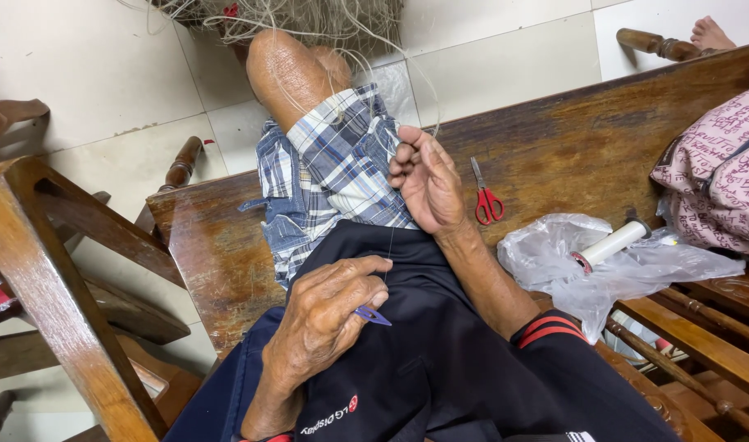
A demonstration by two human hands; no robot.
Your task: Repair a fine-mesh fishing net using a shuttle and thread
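Left hand (321, 315) pinches a blue needle (373, 315) (right hand (428, 184) holds thread (389, 245)).

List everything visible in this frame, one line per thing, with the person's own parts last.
fishing net: one, pale tangled mesh, top centre, over the raised knee
thin line: one, pale, running between the two hands
netting needle: one, blue-purple, pinched in the left hand
scissors: one, red handles, lying on the bench right of the right hand
wooden bench: one, dark brown, under the person
plastic bag: one, clear, on the bench at right
spool: one, white, lying on the plastic bag
cloth bag: one, pink printed, right edge
wooden chair: one, brown, left
left hand: pinching the needle at the lap
right hand: fingers curled on the line, on the plaid shorts
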